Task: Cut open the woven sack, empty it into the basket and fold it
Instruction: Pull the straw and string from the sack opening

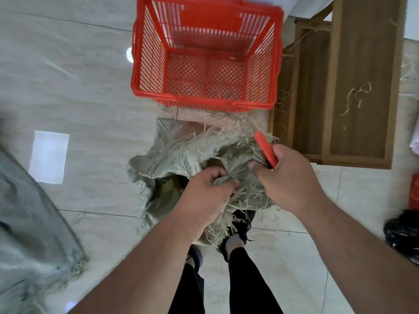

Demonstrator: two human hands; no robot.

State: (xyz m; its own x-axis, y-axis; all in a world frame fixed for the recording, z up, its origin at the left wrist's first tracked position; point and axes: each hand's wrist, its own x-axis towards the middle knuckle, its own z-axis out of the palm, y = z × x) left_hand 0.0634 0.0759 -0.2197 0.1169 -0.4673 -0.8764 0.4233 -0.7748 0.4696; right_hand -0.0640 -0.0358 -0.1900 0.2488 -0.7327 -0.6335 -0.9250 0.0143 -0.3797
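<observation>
A grey-green woven sack [181,152] with frayed, stringy edges stands on the tiled floor right in front of my feet. My left hand [210,189] grips bunched sack fabric at its top. My right hand [285,175] holds a red-handled cutter [265,148] that points up and away, while its thumb presses on the sack. The red plastic basket [204,100] stands just beyond the sack, with only a few loose fibres on its bottom. What is inside the sack is hidden.
A wooden frame [353,87] with stray fibres lies to the right of the basket. Another grey woven sack [29,234] lies at the left edge. A black bag [403,234] and an orange object [413,191] sit at the right edge.
</observation>
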